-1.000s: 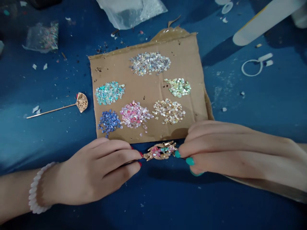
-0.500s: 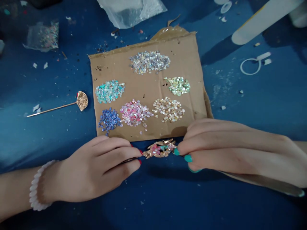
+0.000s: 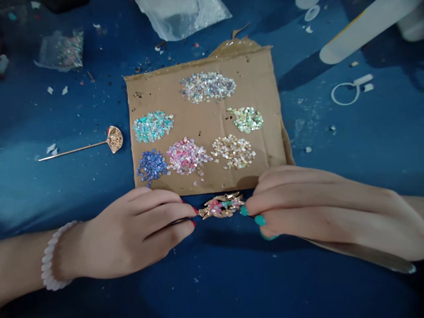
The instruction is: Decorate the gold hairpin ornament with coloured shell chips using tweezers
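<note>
A gold flower ornament with pink petals and a touch of turquoise sits just below the cardboard's front edge. My left hand pinches its left end, and a thin dark strip shows between the fingers. At the ornament's right end is my right hand, closed around slim metal tweezers. Their rear end sticks out under the palm, while the tips are mostly hidden by the fingers. Beyond the hands, the cardboard carries small piles of chips, the nearest being pink chips, cream chips and blue chips.
A gold fan-headed hairpin lies left of the cardboard on the blue table. Farther back are a small bag of coloured bits and a larger clear bag. A white cylinder and a clear ring lie right.
</note>
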`<move>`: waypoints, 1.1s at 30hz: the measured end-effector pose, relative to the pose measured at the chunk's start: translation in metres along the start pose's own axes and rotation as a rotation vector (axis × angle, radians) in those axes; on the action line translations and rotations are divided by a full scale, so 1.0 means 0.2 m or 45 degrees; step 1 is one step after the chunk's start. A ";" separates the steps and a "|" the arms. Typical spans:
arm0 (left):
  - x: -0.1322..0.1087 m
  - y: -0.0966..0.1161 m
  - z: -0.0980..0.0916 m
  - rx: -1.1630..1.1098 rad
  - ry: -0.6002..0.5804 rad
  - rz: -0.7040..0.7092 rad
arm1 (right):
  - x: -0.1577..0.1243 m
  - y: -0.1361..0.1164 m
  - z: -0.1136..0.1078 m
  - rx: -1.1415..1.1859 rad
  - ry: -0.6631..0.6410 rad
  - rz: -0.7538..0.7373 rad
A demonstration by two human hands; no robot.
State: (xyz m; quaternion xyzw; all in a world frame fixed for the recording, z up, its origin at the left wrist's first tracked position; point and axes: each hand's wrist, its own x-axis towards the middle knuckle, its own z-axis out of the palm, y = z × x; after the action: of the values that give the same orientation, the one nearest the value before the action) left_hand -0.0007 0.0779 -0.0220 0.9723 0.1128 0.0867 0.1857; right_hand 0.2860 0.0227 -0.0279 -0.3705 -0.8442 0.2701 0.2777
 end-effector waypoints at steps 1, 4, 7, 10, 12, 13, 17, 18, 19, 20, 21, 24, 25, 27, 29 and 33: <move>0.00 0.00 0.00 -0.004 -0.002 -0.003 | 0.00 0.00 0.00 0.002 0.018 -0.025; 0.00 0.00 0.00 -0.012 0.000 -0.014 | 0.01 0.01 0.01 0.019 0.050 -0.039; 0.00 0.01 -0.01 -0.009 -0.005 -0.016 | -0.01 0.01 0.03 0.021 0.065 -0.012; 0.00 0.00 -0.01 -0.011 0.004 -0.010 | -0.02 0.00 0.03 0.001 0.077 0.013; 0.01 0.00 -0.01 -0.014 0.009 -0.009 | -0.03 0.01 0.03 -0.008 0.078 0.008; 0.01 0.00 -0.01 -0.016 0.010 -0.010 | -0.03 0.01 0.03 -0.005 0.078 -0.002; 0.00 0.00 -0.01 -0.038 -0.001 -0.010 | -0.02 0.02 0.03 0.018 0.081 -0.046; 0.00 0.00 0.00 -0.039 -0.006 -0.014 | -0.02 0.03 0.03 0.017 0.084 -0.053; 0.00 0.00 0.00 -0.038 -0.010 -0.017 | -0.02 0.03 0.03 0.013 0.088 -0.059; 0.00 0.00 0.00 -0.039 -0.014 -0.019 | -0.02 0.03 0.03 0.009 0.091 -0.065; 0.01 0.00 0.00 -0.041 -0.014 -0.018 | -0.01 0.03 0.03 0.007 0.095 -0.072; 0.00 0.00 0.00 -0.044 -0.019 -0.012 | -0.01 0.04 0.03 0.013 0.099 -0.100; 0.00 0.00 0.00 -0.044 -0.020 -0.013 | -0.01 0.04 0.03 0.013 0.097 -0.106; 0.00 0.00 0.00 -0.045 -0.026 -0.018 | -0.01 0.04 0.03 0.009 0.096 -0.109; -0.01 0.00 0.00 -0.048 -0.030 -0.016 | -0.01 0.05 0.03 0.003 0.093 -0.111; -0.02 0.00 0.00 -0.057 -0.027 -0.007 | -0.01 0.04 0.02 -0.015 0.079 -0.111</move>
State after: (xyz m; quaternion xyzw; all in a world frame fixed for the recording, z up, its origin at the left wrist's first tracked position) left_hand -0.0039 0.0766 -0.0231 0.9684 0.1117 0.0785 0.2088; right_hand 0.2875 0.0239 -0.0365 -0.3430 -0.8522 0.2412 0.3130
